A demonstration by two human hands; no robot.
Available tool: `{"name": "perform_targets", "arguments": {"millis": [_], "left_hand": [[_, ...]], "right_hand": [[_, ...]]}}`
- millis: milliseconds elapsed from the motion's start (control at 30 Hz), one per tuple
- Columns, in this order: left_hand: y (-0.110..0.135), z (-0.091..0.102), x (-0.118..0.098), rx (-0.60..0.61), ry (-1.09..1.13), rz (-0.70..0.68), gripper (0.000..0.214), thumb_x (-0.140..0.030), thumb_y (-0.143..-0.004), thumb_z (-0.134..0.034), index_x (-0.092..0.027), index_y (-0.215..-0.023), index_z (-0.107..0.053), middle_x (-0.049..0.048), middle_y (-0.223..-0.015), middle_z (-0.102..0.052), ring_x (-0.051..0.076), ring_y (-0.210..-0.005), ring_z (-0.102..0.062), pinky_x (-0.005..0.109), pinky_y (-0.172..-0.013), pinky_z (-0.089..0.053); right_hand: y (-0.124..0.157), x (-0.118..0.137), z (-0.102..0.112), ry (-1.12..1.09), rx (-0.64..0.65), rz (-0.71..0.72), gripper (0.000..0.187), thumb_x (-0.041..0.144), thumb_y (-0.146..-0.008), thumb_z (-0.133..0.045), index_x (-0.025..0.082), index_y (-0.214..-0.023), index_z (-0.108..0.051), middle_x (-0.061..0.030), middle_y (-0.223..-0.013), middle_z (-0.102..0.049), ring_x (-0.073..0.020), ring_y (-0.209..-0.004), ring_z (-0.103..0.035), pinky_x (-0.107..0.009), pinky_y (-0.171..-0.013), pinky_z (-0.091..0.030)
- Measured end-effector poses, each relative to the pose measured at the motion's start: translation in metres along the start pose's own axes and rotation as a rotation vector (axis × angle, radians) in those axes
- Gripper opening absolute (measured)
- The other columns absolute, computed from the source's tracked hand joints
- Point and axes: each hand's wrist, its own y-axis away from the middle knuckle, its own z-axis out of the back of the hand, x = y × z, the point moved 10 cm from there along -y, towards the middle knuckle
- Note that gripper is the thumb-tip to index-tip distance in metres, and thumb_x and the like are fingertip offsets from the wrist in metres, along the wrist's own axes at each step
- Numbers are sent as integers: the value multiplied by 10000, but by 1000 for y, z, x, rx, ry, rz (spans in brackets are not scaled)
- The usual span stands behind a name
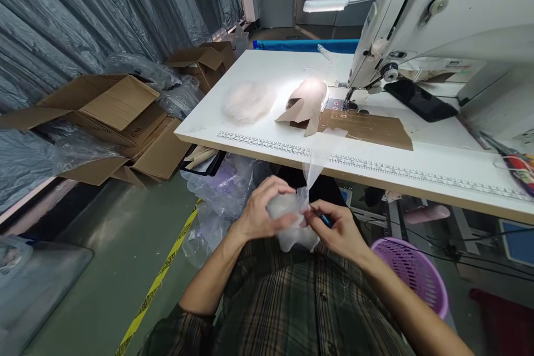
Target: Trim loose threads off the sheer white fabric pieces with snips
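My left hand (265,208) is closed around a bunched piece of sheer white fabric (283,206), held just in front of the table's edge. A thin strip of the same fabric (315,164) runs up from it onto the tabletop. My right hand (337,231) grips a small blue-handled tool (321,216) with a dark slim end, its tip against the fabric; its exact kind is too small to tell. On the table ahead lie a beige fabric piece (306,103) and a round, sheer pale pile (249,102).
A white sewing machine (392,28) stands on the white table (200,117), with brown card (371,128) by its needle and a black phone (419,101) beyond. Open cardboard boxes (120,103) and plastic bags (225,189) sit left; a purple basket (434,278) is below right.
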Motion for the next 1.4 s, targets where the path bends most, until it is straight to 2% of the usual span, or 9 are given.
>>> {"name": "perform_targets", "arguments": {"millis": [133,200,300,400,500,767,900,1100,1400], "left_hand": [[-6,-28,31,206,447,186,501,-578,-855,-537,-176,-1117,-682,149,-1260,-573,321,-1225,-522,482,-1044,-390],[-3,-45,34,263,663,242,403,-537,-802,-638,-171,-951,-715,145,-1288,-572,337,-1248,-519,497,-1066,-374],[2,-53,43,194,841,369,314,-440,-728,-757,-149,-721,-638,123,-1142,-651,280,-1086,-625,437,-966,-466],[12,-50,59,136,729,544,315,-410,-710,-784,-143,-719,-618,50,-820,-679,145,-734,-631,267,-696,-498],[19,-40,71,100,569,647,321,-419,-712,-783,-131,-803,-676,15,-702,-656,87,-578,-537,198,-544,-405],[20,-33,69,76,580,602,267,-379,-770,-747,-127,-857,-736,71,-858,-733,161,-784,-653,251,-709,-492],[20,-31,71,62,558,589,244,-361,-772,-747,-127,-843,-739,62,-849,-736,159,-784,-657,258,-734,-493],[19,-31,71,57,586,588,238,-367,-780,-737,-133,-822,-728,53,-819,-723,147,-752,-643,244,-694,-484],[20,-32,72,71,563,629,301,-416,-741,-753,-120,-772,-713,16,-685,-641,90,-607,-542,189,-539,-404]], "right_hand": [[8,1,-16,3,124,44,197,236,-854,-560,169,-707,-673,7,-610,-604,-121,-581,-517,-224,-566,-413],[9,-1,-19,15,161,52,188,233,-845,-564,168,-709,-677,4,-625,-611,-119,-580,-516,-226,-565,-413],[7,-5,-15,35,198,49,190,260,-862,-558,170,-752,-686,0,-654,-617,-124,-589,-517,-236,-575,-415],[2,-14,-2,62,180,0,254,372,-916,-532,174,-865,-684,-11,-709,-629,-143,-631,-533,-250,-588,-420],[-6,-23,7,86,144,-51,431,470,-988,-378,171,-854,-658,-26,-727,-626,-155,-654,-541,-261,-602,-420],[-26,-21,-11,130,191,-15,463,500,-998,-339,191,-700,-510,31,-600,-432,-125,-575,-409,-250,-551,-328],[-31,-20,-11,142,145,17,454,504,-992,-357,193,-688,-487,37,-594,-435,-117,-560,-403,-250,-549,-314],[-22,-23,-8,137,131,-18,438,496,-1002,-336,194,-740,-516,25,-623,-486,-129,-588,-447,-248,-564,-345],[-24,-19,-12,251,107,43,451,507,-983,-362,213,-648,-429,41,-554,-385,-118,-521,-348,-265,-517,-275]]}}
